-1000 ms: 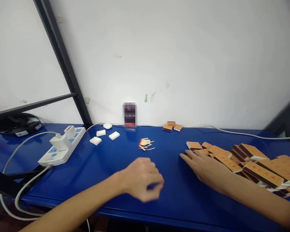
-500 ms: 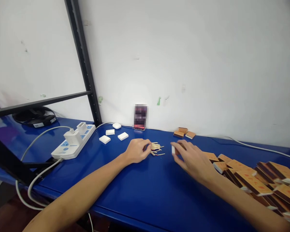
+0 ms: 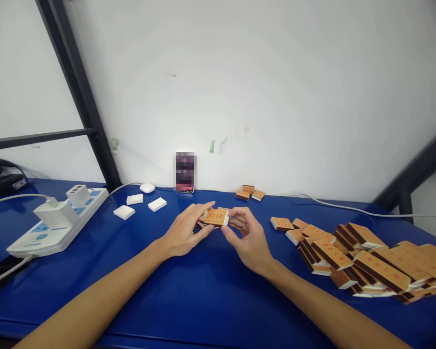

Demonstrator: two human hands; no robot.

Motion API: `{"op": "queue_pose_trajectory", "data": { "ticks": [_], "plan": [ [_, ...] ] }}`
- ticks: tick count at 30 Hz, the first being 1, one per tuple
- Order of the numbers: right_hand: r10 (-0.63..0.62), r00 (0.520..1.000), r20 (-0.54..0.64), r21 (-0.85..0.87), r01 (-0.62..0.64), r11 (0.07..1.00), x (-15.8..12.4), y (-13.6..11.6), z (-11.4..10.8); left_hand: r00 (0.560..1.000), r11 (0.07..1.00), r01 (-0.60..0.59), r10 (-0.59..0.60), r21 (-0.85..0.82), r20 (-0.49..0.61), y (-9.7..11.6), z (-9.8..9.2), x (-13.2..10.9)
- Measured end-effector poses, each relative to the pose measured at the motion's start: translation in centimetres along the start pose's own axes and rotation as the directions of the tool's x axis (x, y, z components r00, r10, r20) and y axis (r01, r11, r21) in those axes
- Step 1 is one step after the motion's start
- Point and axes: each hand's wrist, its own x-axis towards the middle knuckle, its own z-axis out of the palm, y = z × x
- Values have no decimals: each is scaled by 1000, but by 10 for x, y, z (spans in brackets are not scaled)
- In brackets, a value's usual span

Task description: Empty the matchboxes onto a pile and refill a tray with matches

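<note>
A matchbox (image 3: 217, 217) with an orange top and a white end lies between my two hands, over a small pile of loose matches (image 3: 202, 219). The thumb and fingers of my left hand (image 3: 185, 231) close on its far and near edges at the left. At the white right end, my right hand (image 3: 250, 240) has its thumb and bent fingers against the box. Some of the matches are hidden beneath the box and behind the left fingers.
A heap of matchboxes (image 3: 380, 271) spreads across the right, and a few more matchboxes (image 3: 242, 195) lie by the wall. At left are white box trays (image 3: 124, 212), a white rounded case (image 3: 147, 188) and a power strip (image 3: 65, 228). A phone (image 3: 185, 172) leans on the wall.
My right hand has carried the matchbox left to the matches. My left hand has gone from the matches to the box's left side. The view has turned right.
</note>
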Motion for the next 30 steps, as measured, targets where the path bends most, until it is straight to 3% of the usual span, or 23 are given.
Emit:
{"op": "queue_pose_trajectory", "data": {
  "ticks": [3,9,14,19,25,30],
  "plan": [
    [82,996,-39,66,-79,995,2,2,-2,1000,1000,19,-19,-24,-18,3,0,3],
    [178,976,-124,134,-162,978,15,7,-1,991,980,127,-117,151,-68,4,6,12],
    [246,957,-152,40,-243,969,19,10,-1,985,985,170,-169,31,-20,2,6,11],
    [276,940,-199,20,-277,961,21,20,-5,989,989,145,-146,43,20,1,5,8],
    [301,936,-182,-34,-312,949,21,23,-8,972,972,233,-232,40,-41,0,2,12],
    [232,968,-99,-184,-247,951,24,21,-12,962,960,275,-275,48,-6,-4,0,16]
  ]
}}
